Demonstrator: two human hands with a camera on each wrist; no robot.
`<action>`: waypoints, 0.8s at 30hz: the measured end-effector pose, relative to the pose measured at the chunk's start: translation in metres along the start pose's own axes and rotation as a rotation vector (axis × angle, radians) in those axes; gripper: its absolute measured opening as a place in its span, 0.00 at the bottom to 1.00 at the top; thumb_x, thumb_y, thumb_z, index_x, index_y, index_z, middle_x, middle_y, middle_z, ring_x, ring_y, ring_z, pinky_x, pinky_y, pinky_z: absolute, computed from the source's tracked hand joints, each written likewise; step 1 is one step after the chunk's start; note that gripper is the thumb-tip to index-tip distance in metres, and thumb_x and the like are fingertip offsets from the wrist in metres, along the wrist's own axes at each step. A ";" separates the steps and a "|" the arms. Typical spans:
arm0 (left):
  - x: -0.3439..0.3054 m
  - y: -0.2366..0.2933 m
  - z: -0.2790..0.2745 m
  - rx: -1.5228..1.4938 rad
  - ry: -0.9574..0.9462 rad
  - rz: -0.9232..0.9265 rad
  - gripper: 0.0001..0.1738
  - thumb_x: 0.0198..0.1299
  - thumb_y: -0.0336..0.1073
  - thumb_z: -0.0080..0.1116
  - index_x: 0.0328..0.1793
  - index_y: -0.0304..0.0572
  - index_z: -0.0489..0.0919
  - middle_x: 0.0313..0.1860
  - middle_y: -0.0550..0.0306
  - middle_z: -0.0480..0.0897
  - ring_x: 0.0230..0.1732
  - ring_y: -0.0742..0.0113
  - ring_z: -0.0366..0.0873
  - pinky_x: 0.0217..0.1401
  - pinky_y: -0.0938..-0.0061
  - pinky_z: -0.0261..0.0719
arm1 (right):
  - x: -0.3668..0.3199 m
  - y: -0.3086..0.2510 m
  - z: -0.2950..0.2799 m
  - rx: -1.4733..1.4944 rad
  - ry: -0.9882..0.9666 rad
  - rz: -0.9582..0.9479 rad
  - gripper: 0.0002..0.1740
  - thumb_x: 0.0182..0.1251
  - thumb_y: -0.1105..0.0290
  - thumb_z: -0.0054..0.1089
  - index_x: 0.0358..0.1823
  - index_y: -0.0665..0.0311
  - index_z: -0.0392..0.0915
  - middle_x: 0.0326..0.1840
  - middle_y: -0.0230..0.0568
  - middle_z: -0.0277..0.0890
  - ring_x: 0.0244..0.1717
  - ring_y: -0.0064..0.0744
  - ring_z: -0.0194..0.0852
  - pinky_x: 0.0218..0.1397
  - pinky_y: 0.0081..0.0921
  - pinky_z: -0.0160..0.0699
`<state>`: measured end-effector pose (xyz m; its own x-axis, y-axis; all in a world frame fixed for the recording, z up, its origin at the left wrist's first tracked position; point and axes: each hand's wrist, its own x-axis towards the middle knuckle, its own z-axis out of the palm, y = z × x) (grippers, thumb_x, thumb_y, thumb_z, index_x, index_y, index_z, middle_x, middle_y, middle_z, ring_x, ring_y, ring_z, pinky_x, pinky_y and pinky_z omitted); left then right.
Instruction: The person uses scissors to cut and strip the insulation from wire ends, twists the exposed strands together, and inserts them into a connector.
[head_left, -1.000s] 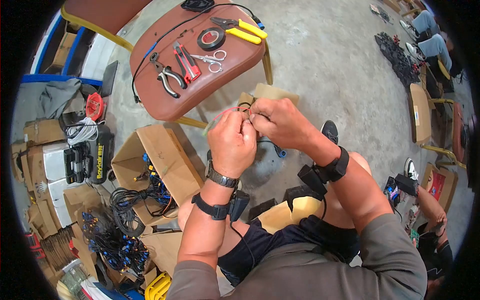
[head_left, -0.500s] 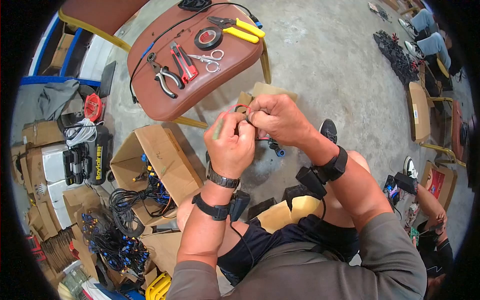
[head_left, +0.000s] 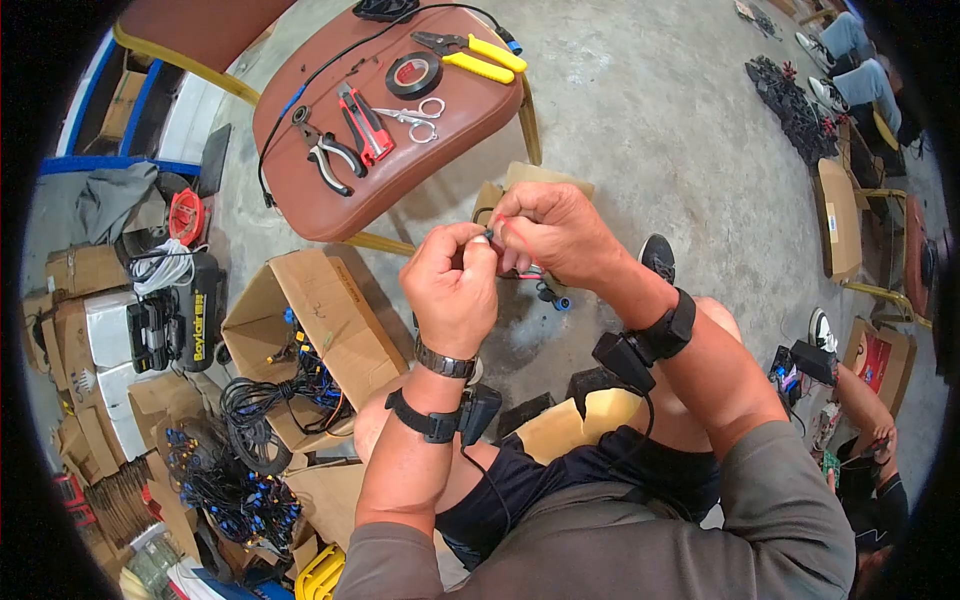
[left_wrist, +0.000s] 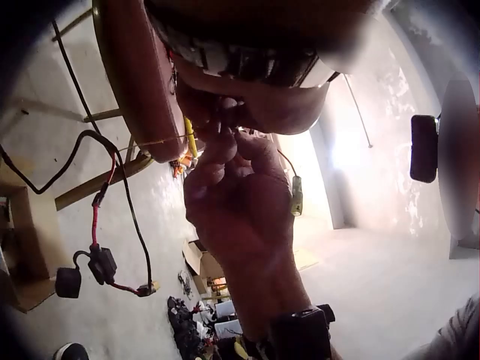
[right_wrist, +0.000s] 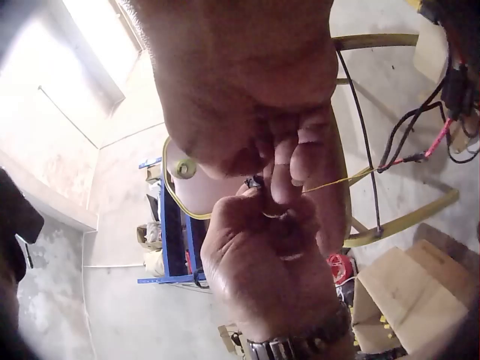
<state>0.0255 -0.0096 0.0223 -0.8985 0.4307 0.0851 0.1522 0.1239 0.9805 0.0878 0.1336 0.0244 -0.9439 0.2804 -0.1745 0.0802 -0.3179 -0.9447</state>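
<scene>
Both hands meet in front of the chair, fingertips together. My left hand pinches a small dark piece of wire between thumb and forefinger. My right hand pinches the wire right beside it. A thin red wire loops over the right fingers. In the left wrist view a wire ending in a yellowish-green connector hangs by the right hand. A black fuse holder dangles below on red-and-black leads. Curled fingers hide the exact join.
On the brown chair seat lie pliers, a red utility knife, scissors, black tape and yellow-handled wire strippers. A cardboard box with bundled cables stands at left. A person sits at far right.
The red wire's loose end has swung from beside the left hand over to the right fingers. Both hands stay close together, the left shifting slightly left and down.
</scene>
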 end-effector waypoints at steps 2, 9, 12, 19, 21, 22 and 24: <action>0.003 -0.006 0.001 0.053 -0.012 0.064 0.02 0.57 0.23 0.59 0.35 0.32 0.81 0.26 0.54 0.80 0.25 0.72 0.76 0.30 0.76 0.75 | 0.000 -0.004 -0.002 -0.083 -0.004 -0.029 0.07 0.65 0.75 0.56 0.34 0.73 0.79 0.22 0.34 0.78 0.23 0.19 0.75 0.25 0.20 0.73; 0.004 -0.001 0.001 0.116 -0.022 0.081 0.03 0.57 0.24 0.60 0.36 0.32 0.82 0.27 0.51 0.81 0.25 0.68 0.78 0.30 0.74 0.76 | 0.002 -0.004 -0.007 -0.172 -0.075 -0.025 0.07 0.71 0.72 0.57 0.36 0.68 0.80 0.26 0.32 0.79 0.27 0.16 0.76 0.29 0.17 0.75; 0.004 -0.007 0.002 0.105 -0.005 0.051 0.03 0.57 0.24 0.59 0.36 0.33 0.82 0.27 0.51 0.81 0.25 0.67 0.78 0.31 0.74 0.76 | 0.001 -0.002 -0.001 -0.261 -0.001 -0.072 0.10 0.68 0.70 0.58 0.32 0.72 0.78 0.21 0.42 0.77 0.24 0.25 0.76 0.30 0.27 0.75; 0.006 -0.002 0.005 0.180 0.002 0.153 0.03 0.57 0.23 0.58 0.36 0.32 0.82 0.26 0.53 0.81 0.26 0.71 0.77 0.30 0.74 0.75 | 0.001 0.002 0.000 -0.418 0.006 -0.156 0.14 0.68 0.69 0.54 0.25 0.70 0.73 0.22 0.55 0.72 0.23 0.48 0.74 0.31 0.39 0.74; 0.005 -0.006 0.006 0.072 0.013 0.087 0.04 0.57 0.23 0.58 0.36 0.32 0.82 0.26 0.55 0.80 0.26 0.72 0.77 0.30 0.75 0.76 | -0.001 0.000 0.002 -0.464 0.036 -0.206 0.14 0.67 0.69 0.54 0.24 0.70 0.72 0.21 0.56 0.72 0.23 0.52 0.75 0.31 0.41 0.73; 0.004 -0.007 0.006 0.025 0.018 0.050 0.04 0.58 0.23 0.57 0.37 0.32 0.82 0.26 0.56 0.81 0.26 0.73 0.77 0.30 0.76 0.76 | -0.002 0.000 0.003 -0.517 0.051 -0.245 0.14 0.67 0.69 0.54 0.24 0.69 0.72 0.21 0.56 0.71 0.24 0.53 0.75 0.30 0.42 0.73; 0.004 -0.003 0.007 -0.070 0.029 -0.021 0.04 0.60 0.22 0.57 0.38 0.32 0.82 0.26 0.59 0.81 0.27 0.76 0.76 0.30 0.77 0.76 | -0.003 0.000 0.004 -0.621 0.080 -0.327 0.13 0.67 0.70 0.54 0.25 0.69 0.71 0.21 0.57 0.71 0.25 0.57 0.75 0.30 0.42 0.73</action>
<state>0.0246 -0.0024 0.0181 -0.9129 0.4023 0.0689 0.1055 0.0696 0.9920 0.0895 0.1297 0.0264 -0.9262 0.3465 0.1484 -0.0134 0.3632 -0.9316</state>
